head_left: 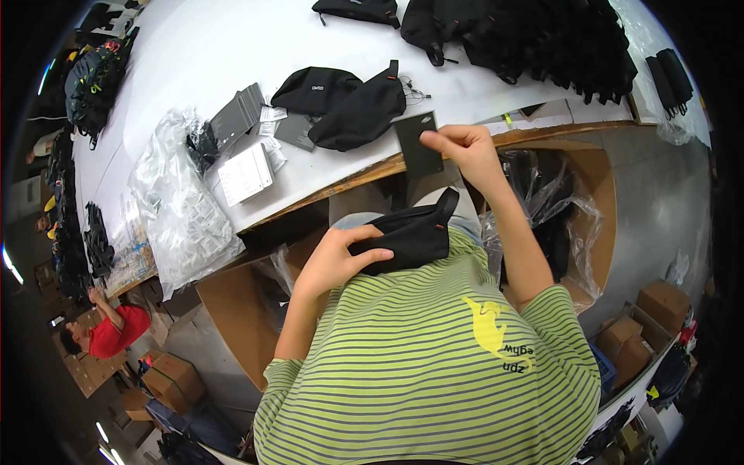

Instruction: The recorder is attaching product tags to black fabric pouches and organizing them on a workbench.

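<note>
Close in front of my body, my left hand [335, 260] grips a black fabric pouch [422, 239], its thumb on the near side and fingers at the opening. A loop stands up at the pouch's right end. Near the table edge my right hand [471, 153] pinches a dark flat card [419, 155] between thumb and fingers. The card is above and apart from the pouch. On the table beyond it lie two more black pouches, one flat [316, 89] and one slanted [358, 116].
Left of those pouches are a stack of dark cards [235, 118], a white stack [246, 175] and a clear plastic bag [182, 205]. A black heap of pouches [542, 39] covers the far right. Cardboard boxes [603, 205] stand below the table edge. A person in red [120, 329] is far left.
</note>
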`<state>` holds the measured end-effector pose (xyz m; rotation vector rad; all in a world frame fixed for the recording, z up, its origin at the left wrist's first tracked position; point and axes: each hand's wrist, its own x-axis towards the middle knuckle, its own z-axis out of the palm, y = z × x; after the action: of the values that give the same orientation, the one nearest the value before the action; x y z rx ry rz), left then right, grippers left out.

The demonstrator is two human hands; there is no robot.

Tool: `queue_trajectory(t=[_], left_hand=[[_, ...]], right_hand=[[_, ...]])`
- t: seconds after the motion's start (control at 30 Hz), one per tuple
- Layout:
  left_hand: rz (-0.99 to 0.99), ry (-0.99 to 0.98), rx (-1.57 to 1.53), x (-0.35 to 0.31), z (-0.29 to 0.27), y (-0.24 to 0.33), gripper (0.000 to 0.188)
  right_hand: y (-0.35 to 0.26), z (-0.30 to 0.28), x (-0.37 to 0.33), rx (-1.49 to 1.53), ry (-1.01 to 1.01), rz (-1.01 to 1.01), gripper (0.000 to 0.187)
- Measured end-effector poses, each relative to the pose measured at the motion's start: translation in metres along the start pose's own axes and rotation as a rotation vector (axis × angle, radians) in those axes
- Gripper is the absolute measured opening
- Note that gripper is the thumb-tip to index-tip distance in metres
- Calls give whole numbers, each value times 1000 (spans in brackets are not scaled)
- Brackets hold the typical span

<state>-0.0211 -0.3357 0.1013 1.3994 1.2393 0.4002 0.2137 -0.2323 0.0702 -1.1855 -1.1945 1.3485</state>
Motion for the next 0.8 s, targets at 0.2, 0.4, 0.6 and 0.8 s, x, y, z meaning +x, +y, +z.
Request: queue_trajectory(t=[0.2, 0.4, 0.6, 0.8], left_hand=[[319, 303, 376, 21, 3, 2, 22], [329, -103, 531, 26, -13, -3, 22], [219, 362, 150, 106, -91, -44, 31], [-156, 878, 1082, 169, -161, -111, 41]], right_hand=[[-17, 19, -23, -867, -518, -251, 21], [-13, 20, -38, -880, -790, -82, 33], [-15, 10, -46, -733, -803, -36, 40], [-14, 7, -50, -754, -793, -113, 34]])
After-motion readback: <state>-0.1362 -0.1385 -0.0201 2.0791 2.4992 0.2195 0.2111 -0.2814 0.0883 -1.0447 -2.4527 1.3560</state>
